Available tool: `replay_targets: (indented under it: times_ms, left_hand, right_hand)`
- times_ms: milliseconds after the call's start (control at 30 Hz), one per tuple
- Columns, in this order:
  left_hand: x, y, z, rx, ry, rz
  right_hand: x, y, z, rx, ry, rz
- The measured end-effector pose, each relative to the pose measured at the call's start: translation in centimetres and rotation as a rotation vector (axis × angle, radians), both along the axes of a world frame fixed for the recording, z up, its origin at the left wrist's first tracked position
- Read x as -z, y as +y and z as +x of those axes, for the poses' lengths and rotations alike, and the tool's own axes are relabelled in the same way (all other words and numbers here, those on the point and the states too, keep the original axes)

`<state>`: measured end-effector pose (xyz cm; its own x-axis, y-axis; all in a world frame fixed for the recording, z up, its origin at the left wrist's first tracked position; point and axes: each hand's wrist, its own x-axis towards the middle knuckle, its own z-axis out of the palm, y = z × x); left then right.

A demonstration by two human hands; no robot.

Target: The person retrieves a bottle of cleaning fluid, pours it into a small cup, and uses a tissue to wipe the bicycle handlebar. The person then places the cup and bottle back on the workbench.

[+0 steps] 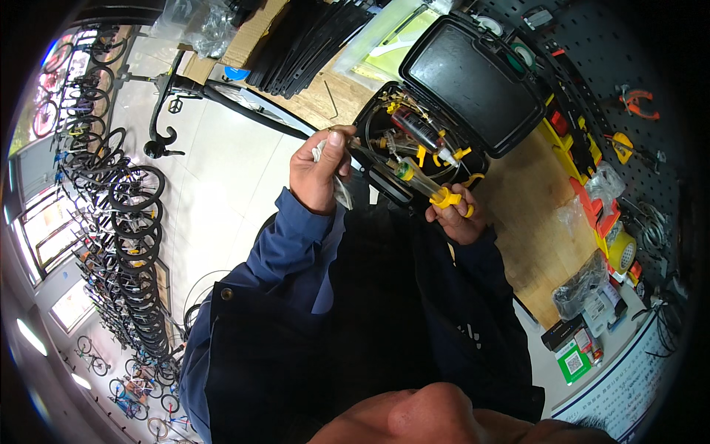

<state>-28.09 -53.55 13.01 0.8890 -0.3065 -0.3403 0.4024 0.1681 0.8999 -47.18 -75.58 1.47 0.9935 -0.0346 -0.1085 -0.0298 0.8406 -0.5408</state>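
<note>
In my right hand (pixel 460 219) is a clear syringe (pixel 423 180) with a yellow finger-grip end and a green band at its other end. My fingers are closed round the yellow part, and the syringe slants up to the left over the front of a black case (pixel 390 185). My left hand (pixel 318 169) is closed in a pinch, with a crumpled white cloth (pixel 343 191) in its palm. A thin piece near its fingertips is too small to name. Inside the open case lie a dark bottle (pixel 416 126) with a white nozzle, yellow fittings and tubing.
The case's raised lid (pixel 473 83) leans back over the wooden bench (pixel 529 214). A hex key (pixel 330 101) lies behind my left hand. To the right hangs a pegboard (pixel 592 44) with tools, above yellow tape (pixel 622 251). Rows of bicycles (pixel 137 222) stand at left.
</note>
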Motion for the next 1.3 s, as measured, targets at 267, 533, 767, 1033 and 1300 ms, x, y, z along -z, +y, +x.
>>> replay_targets:
  times_ms: [267,533,767,1033,1300]
  left_hand:
    - [0.3,-0.1,0.1,-0.004,-0.008,0.008]
    - [0.7,-0.2,0.1,-0.013,0.013,0.002]
    - [1.0,-0.5,0.0,-0.030,0.060,-0.018]
    - [0.8,-0.3,0.4,-0.029,0.058,0.060]
    - [1.0,-0.2,0.4,-0.006,0.059,0.052]
  right_hand:
    - [0.3,0.0,0.0,-0.025,-0.061,-0.103]
    - [1.1,0.1,-0.5,-0.001,-0.007,-0.125]
    - [2.2,0.9,-0.9,0.088,0.083,-0.156]
    - [-0.3,-1.4,0.0,0.023,0.112,-0.530]
    - [-3.9,-1.9,1.4,-0.169,0.108,-0.748]
